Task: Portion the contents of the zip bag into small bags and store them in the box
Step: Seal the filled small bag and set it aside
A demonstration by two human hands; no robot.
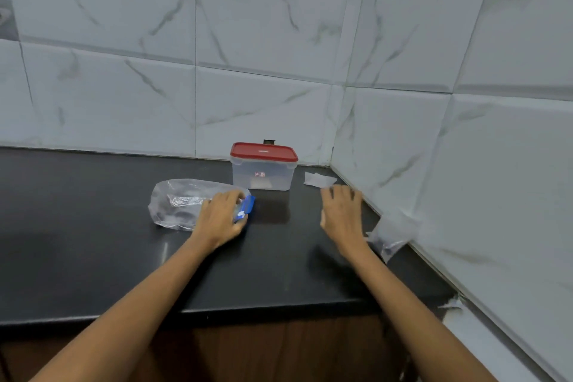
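Observation:
A clear zip bag [176, 203] with a blue closure strip [246, 206] lies on the black counter [93, 242], its contents hard to make out. My left hand [221, 215] rests on the bag's right end, fingers curled over the blue strip. Behind it stands a clear box [263, 175] with its red lid [263, 151] on. My right hand [341, 211] hovers over the counter to the right, fingers spread and holding nothing. Small clear bags [392, 234] lie against the right wall beside that hand.
A flat scrap of clear plastic or paper [319, 179] lies in the back right corner. Marbled tile walls close the counter at the back and right. The counter's front edge [217, 312] runs just below my forearms, with a wooden cabinet front underneath.

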